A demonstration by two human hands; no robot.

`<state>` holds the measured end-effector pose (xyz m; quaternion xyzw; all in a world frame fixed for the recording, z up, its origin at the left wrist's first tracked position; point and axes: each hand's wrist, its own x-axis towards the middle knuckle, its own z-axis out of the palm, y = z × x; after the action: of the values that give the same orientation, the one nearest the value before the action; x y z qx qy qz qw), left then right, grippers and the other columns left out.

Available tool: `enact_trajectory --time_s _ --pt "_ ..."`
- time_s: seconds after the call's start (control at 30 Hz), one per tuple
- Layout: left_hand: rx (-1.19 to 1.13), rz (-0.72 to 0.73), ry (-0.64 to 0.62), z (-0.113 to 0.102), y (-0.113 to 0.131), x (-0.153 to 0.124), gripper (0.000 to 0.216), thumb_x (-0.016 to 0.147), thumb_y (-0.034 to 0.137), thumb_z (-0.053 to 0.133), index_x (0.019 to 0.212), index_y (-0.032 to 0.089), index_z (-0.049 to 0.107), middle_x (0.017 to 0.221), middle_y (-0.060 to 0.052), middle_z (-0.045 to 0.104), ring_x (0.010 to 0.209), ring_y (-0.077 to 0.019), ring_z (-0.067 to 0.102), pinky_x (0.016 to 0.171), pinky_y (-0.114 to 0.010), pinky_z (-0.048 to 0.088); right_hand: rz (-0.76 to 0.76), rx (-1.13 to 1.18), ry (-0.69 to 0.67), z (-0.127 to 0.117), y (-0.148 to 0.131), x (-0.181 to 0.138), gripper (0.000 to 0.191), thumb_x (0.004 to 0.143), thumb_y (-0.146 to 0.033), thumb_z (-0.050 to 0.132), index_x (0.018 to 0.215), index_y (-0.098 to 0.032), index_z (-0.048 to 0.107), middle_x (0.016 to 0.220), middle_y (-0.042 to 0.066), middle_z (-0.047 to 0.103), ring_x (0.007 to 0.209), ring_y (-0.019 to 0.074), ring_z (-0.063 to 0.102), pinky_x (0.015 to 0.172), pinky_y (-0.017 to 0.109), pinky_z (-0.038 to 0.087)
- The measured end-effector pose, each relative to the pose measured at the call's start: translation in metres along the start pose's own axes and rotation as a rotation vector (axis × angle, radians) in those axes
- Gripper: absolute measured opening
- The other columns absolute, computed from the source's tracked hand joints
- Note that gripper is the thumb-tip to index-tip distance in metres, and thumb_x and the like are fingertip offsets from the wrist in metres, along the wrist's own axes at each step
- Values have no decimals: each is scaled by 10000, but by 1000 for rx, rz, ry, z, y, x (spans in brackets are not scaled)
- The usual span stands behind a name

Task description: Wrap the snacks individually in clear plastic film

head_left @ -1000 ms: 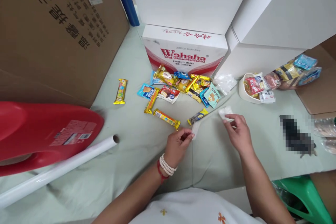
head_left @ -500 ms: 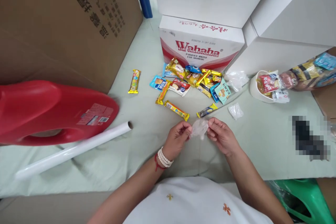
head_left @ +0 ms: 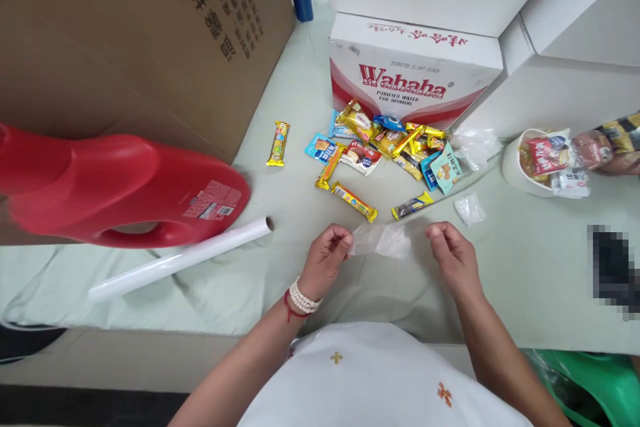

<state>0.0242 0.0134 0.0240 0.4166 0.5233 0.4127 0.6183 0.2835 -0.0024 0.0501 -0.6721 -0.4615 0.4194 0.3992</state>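
A clear plastic bag (head_left: 385, 240) is stretched sideways between my hands, above the cloth. My left hand (head_left: 327, 257) pinches its left end between thumb and fingers; a beaded bracelet and red cord circle that wrist. At the other end my right hand (head_left: 454, 255) is closed, thumb pressed to fingers, on the bag's faint, see-through edge. Just beyond lie a dark-and-yellow wrapped bar (head_left: 412, 205) and a yellow wrapped bar (head_left: 355, 201). A small folded clear bag (head_left: 470, 209) rests beyond my right hand.
Wrapped snacks (head_left: 387, 140) are heaped against a Wahaha carton (head_left: 415, 80). At left are a red plastic jug (head_left: 165, 180), a white tube (head_left: 185, 257) and a brown carton (head_left: 125, 47). A white tub (head_left: 517, 167) of snacks stands at right.
My hands have moved apart, the right one going rightward. The crumpled plastic bag has been drawn out into a longer, flatter strip. My view has shifted slightly left.
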Motion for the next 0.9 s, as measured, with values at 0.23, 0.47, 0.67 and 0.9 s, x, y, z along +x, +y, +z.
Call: enact_trajectory --time_s 0.23,0.47,0.67,0.9 --pt "57 50 5 0 -3 -4 430 873 606 691 836 186 605 690 25 584 615 -103 527 598 -226 454 -175 -160 -133 38 -6 -4 336 867 -458 711 1112 -229 729 872 36 684 579 133 507 596 291 459" --pt "-20 95 330 -49 -5 15 380 830 554 743 859 203 600 700 37 590 605 -94 547 568 -196 459 -338 -60 -163 9 3 -11 141 934 -352 672 923 -264 781 832 48 648 701 167 587 586 288 451" --pt "-40 232 415 -63 16 33 417 778 498 794 999 217 580 1084 -38 633 895 -135 654 787 -273 564 -512 -178 -258 7 7 -36 270 976 -220 564 1077 -321 792 897 55 653 731 161 635 600 278 502" --pt "332 132 323 -12 10 -29 293 931 470 630 812 204 600 770 8 558 715 -129 549 632 -233 463 -554 -499 -144 38 30 -57 394 979 -193 460 1211 -308 758 889 50 633 654 147 585 568 256 486"
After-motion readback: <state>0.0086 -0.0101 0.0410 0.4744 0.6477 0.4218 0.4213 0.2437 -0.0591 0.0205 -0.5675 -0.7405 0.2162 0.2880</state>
